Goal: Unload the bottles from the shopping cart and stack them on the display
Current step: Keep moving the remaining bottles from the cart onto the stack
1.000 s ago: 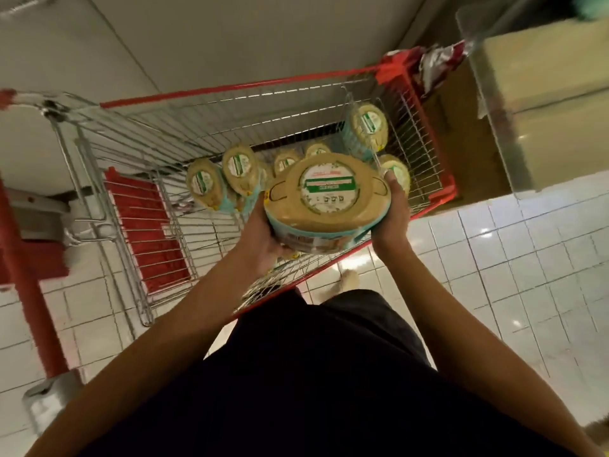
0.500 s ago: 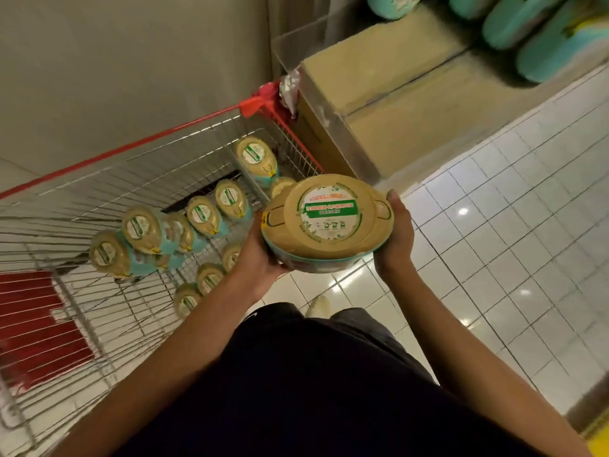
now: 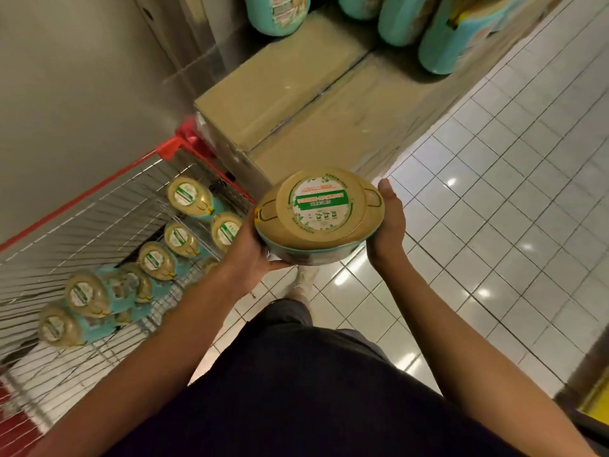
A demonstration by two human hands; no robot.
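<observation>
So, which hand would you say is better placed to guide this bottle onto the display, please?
Probably the right hand: it holds the bottle on the side nearer the stacked teal bottles, while the left hand cups it on the cart side.

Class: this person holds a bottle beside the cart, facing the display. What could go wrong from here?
The bulky bottle, held between left hand and right hand, might slip. The glossy floor could be slippery underfoot. The display bottles stand near the cardboard box edge; a bump could topple them.
</observation>
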